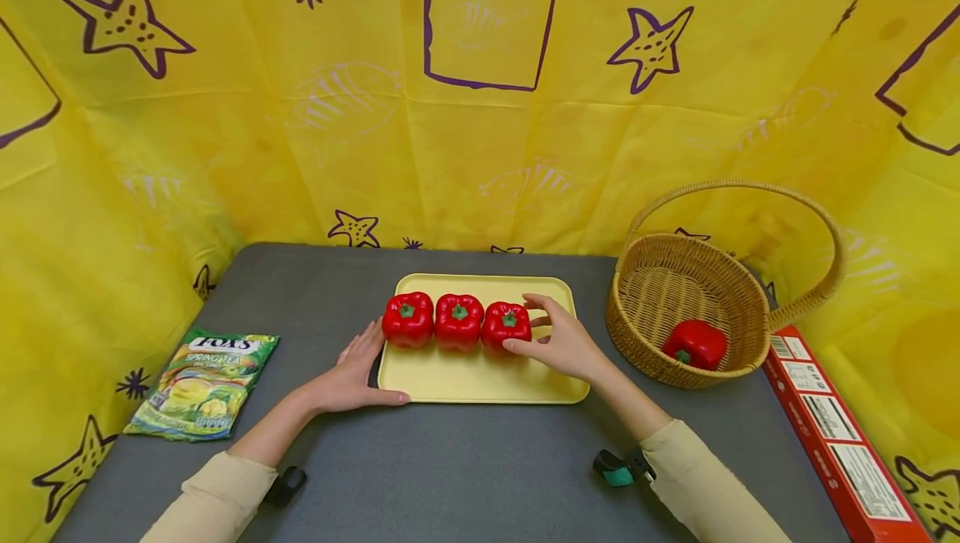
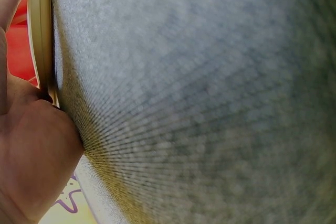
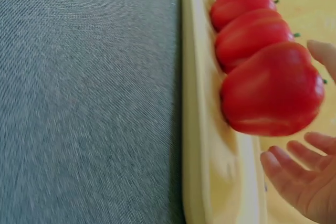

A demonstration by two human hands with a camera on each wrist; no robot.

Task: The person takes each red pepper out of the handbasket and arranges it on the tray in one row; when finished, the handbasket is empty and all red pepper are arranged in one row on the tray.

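Observation:
Three red bell peppers with green stems stand in a row on a pale yellow tray point(image 1: 465, 381): a left pepper point(image 1: 408, 322), a middle pepper point(image 1: 459, 324) and a right pepper point(image 1: 505, 328). My left hand point(image 1: 347, 378) lies along the tray's left end, fingers extended and thumb at the near corner. Around the right pepper, my right hand point(image 1: 561, 345) spreads its thumb and fingers. The right wrist view shows a gap between those fingers point(image 3: 294, 169) and the pepper point(image 3: 273, 90). The left wrist view shows mostly the grey tabletop point(image 2: 199, 93).
At the right stands a wicker basket point(image 1: 626, 335) with a tall handle; another red bell pepper point(image 1: 697, 345) lies inside. A red and white box point(image 1: 840, 435) lies beside it. A green Fox's candy bag point(image 1: 202, 389) lies at the left. Yellow patterned cloth point(image 1: 360, 168) hangs behind the table.

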